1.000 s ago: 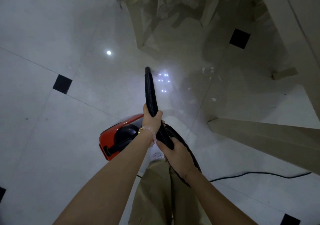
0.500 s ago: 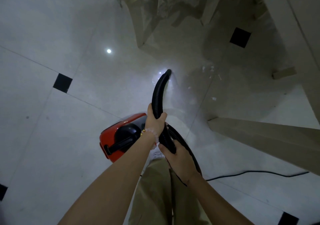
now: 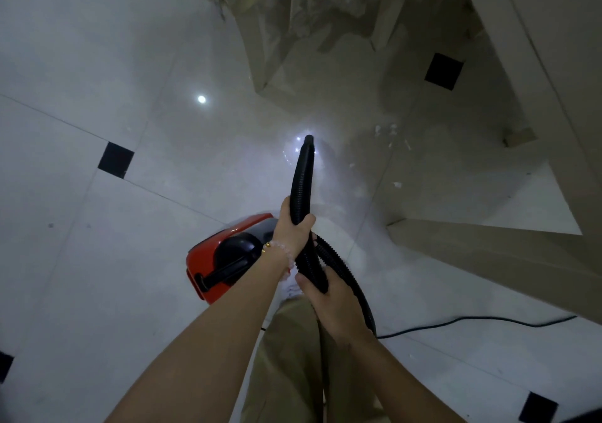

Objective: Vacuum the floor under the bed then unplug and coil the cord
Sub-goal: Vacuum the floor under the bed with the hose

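A black ribbed vacuum hose [image 3: 303, 178] points away from me, its tip down near the glossy white floor. My left hand [image 3: 293, 227], with a bead bracelet at the wrist, grips the hose partway along. My right hand [image 3: 332, 305] holds it lower down, close to my body. The red and black vacuum body [image 3: 224, 256] sits on the floor just left of my hands. A thin black cord [image 3: 472, 320] trails across the tiles to the right. Pale wooden bed frame beams [image 3: 488, 253] rise at the right and above.
White floor tiles [image 3: 97, 260] with small black inset squares spread to the left. Small white scraps [image 3: 395, 184] lie on the floor right of the hose tip. A wooden leg [image 3: 254, 41] stands ahead. My beige trousers fill the bottom centre.
The hose tip has swung from the left toward the right over the floor, and the hose now runs straighter. Both hands keep their hold.
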